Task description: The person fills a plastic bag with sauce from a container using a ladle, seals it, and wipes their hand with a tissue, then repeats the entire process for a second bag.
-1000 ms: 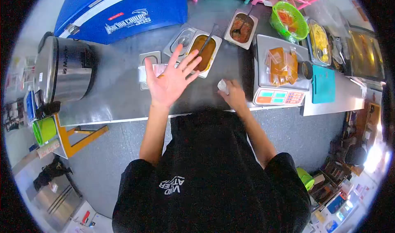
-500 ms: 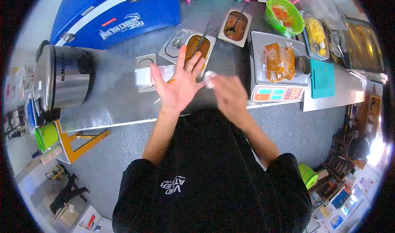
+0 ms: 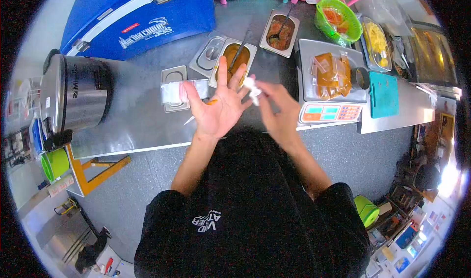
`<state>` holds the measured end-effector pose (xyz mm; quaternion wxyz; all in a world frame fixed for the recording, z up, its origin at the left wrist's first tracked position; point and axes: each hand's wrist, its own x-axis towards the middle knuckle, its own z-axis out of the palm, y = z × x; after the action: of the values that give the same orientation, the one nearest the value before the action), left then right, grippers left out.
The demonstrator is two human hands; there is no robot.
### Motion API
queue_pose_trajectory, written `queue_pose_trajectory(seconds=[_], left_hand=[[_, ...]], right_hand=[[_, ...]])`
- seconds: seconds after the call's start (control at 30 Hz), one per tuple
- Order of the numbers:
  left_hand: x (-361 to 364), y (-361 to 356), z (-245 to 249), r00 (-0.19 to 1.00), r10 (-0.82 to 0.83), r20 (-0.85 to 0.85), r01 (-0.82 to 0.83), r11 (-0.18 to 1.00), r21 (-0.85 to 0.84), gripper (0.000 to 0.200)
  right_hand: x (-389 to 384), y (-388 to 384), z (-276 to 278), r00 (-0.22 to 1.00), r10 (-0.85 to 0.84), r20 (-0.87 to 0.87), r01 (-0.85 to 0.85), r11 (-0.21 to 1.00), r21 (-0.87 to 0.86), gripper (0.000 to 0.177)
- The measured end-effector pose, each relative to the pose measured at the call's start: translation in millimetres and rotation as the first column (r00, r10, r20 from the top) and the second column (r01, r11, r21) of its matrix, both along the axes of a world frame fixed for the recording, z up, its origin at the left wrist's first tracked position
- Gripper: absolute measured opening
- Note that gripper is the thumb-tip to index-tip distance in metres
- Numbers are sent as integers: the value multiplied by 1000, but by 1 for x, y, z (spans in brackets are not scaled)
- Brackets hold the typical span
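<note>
My left hand (image 3: 219, 109) is spread palm up over the front of the counter, with an orange smear on the palm below the thumb. A crumpled white tissue (image 3: 252, 90) is pinched in my right hand (image 3: 280, 112), at the little-finger side of the left hand. Behind my left fingers stands a metal pan of brown sauce (image 3: 230, 52) with a spoon (image 3: 240, 50) in it. Left of my thumb, clear plastic bags (image 3: 172, 92) lie on a metal lid (image 3: 175, 75).
To the right, a digital scale (image 3: 319, 112) carries packed brown sauce bags (image 3: 328, 77). Another sauce pan (image 3: 279, 32), a green basket (image 3: 321, 20) and a teal cutting board (image 3: 383, 94) lie beyond. A blue cooler (image 3: 147, 27) and a steel pot (image 3: 81, 94) stand left.
My right hand and the tissue have shifted slightly down and to the right, still by the left little finger. My left hand has moved a little right, its fingers still spread.
</note>
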<state>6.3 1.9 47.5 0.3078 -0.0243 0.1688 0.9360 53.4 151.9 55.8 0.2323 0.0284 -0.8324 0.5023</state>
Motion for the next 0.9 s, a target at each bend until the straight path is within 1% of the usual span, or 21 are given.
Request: queue_pose_trajectory(seconds=[0.03,0.07,0.1,0.17,0.2,0.23,0.27,0.3,0.33,0.37,0.4,0.5,0.53,0.6,0.63,0.67,0.73,0.77,0.8,0.83,0.9], left_hand=[[1,4,2,999,16,-29,-16,1000,-4,111],[3,6,6,997,57,52,-58,998,11,109],[4,8,5,997,80,21,-80,997,-21,109],[6,11,-1,992,123,-41,-126,989,-80,109],[6,10,-3,990,105,-91,-112,990,-81,109],[6,9,-5,987,84,-140,-96,992,-84,109],[6,9,-6,980,59,-189,-77,993,-88,109],[3,9,-7,975,41,-218,-59,995,-75,109],[0,9,-7,969,24,-246,-40,997,-60,110],[-3,9,-6,961,10,-275,-23,999,-44,110],[-1,7,7,971,-37,-237,3,990,-140,111],[2,8,5,963,-73,-258,47,994,-103,115],[2,9,3,937,-87,-338,61,994,-87,115],[2,11,3,916,-109,-387,67,990,-120,115],[3,11,3,905,-119,-408,67,988,-138,115],[4,12,3,890,-141,-433,81,985,-155,116],[4,13,3,856,-182,-485,100,977,-189,116],[4,13,4,846,-197,-496,77,965,-251,119],[5,13,5,836,-213,-506,53,949,-312,121],[5,14,6,825,-229,-517,26,929,-370,124],[6,14,8,820,-211,-532,-2,928,-372,124]], right_hand=[[1,-7,-1,998,49,-27,-48,999,17,27],[2,-14,-3,998,60,14,-61,997,52,28],[4,-19,-5,996,70,55,-75,993,87,29],[8,-21,-6,988,44,149,-50,998,32,26],[8,-21,-7,980,37,197,-39,999,5,24],[10,-21,-8,965,110,238,-69,982,-176,23],[12,-18,-11,946,186,264,-85,933,-351,22],[12,-14,-11,925,263,274,-91,854,-512,21],[10,-9,-10,946,238,221,-93,851,-517,23],[11,2,-3,908,195,372,25,860,-510,23],[7,11,-5,934,122,337,76,852,-518,22],[-15,30,-3,976,-76,206,178,821,-543,19],[-19,34,-4,980,-122,155,185,843,-506,21],[-25,41,-2,981,-165,102,186,948,-258,23],[-26,43,2,981,-178,76,186,974,-126,23],[-27,41,8,979,-198,57,199,980,-25,24],[-28,40,6,985,-172,18,170,981,97,24],[-28,39,4,988,-155,2,153,976,157,24],[-27,35,0,990,-129,48,125,989,74,25],[-26,32,-1,989,-130,63,127,990,61,25],[-21,27,-4,987,-134,93,131,991,38,25]])
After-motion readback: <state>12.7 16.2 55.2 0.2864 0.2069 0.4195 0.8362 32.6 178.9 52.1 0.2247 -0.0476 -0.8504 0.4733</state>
